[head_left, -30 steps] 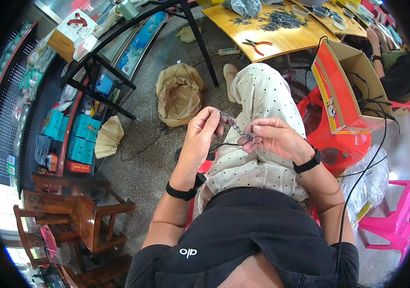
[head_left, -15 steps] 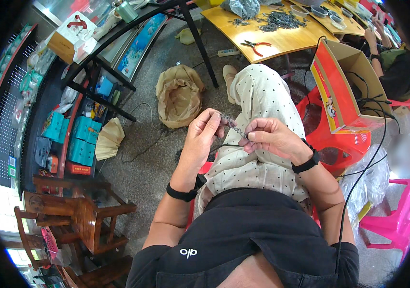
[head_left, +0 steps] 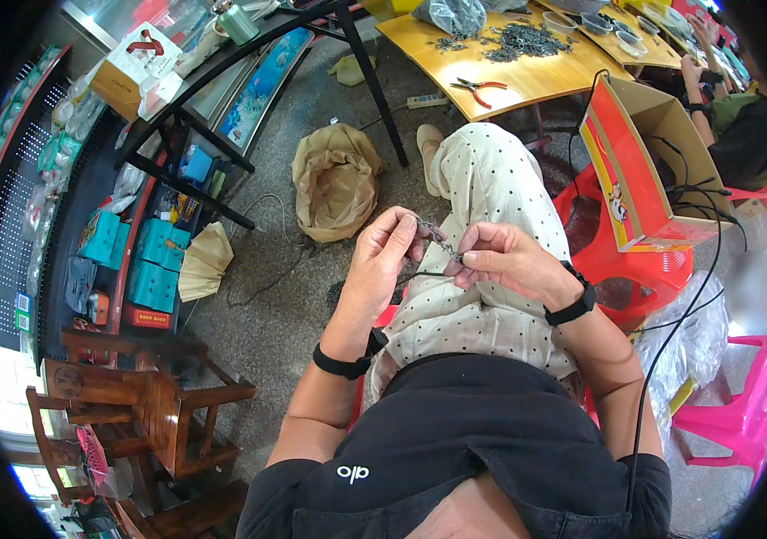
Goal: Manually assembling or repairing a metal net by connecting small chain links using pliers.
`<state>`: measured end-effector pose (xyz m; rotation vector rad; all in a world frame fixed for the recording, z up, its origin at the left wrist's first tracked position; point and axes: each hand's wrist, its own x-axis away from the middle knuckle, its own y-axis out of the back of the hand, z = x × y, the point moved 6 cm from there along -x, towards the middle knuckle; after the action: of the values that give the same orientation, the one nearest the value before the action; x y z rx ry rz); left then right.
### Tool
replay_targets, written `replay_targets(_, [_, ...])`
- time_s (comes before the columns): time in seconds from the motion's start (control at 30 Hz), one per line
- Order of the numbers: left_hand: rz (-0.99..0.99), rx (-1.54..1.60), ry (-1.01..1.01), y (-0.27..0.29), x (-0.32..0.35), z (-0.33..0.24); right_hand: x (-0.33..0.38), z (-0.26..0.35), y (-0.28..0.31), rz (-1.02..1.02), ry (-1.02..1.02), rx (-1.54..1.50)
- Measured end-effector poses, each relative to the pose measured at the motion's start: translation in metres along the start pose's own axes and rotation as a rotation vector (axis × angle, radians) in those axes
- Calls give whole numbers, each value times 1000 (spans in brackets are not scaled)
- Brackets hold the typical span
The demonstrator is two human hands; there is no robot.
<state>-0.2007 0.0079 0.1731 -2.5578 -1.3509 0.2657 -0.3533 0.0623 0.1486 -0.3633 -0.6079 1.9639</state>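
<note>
A thin dark metal chain point(head_left: 438, 240) runs between my two hands above my lap. My left hand point(head_left: 389, 244) is closed, thumb and fingers pinching one end of it. At the other end, my right hand point(head_left: 502, 258) pinches the chain between thumb and forefinger. Below it, a black cord-like strand point(head_left: 421, 273) crosses the polka-dot trousers point(head_left: 482, 314). The fingers hide the chain's ends, and its single links are too small to make out clearly.
Ahead, a yellow table point(head_left: 419, 45) bears a pile of small dark metal pieces point(head_left: 532, 41) and red-handled pliers point(head_left: 479, 90). A lined paper bag point(head_left: 337, 184) stands on the floor. To the right, a carton point(head_left: 644, 171) with black cables rests on a red stool point(head_left: 662, 278). A co-worker's arm point(head_left: 698, 94) shows far right.
My hands stay almost in place; the fingers and chain have shifted only slightly. The co-worker at the far right has moved their arms.
</note>
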Motion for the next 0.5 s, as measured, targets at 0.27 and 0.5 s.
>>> replay_targets(0.27, [-19, 14, 20, 0, 1, 1, 0, 1, 0, 5, 9, 19])
replay_targets(0.5, [-18, 13, 28, 0, 0, 4, 0, 0, -1, -12, -30, -22])
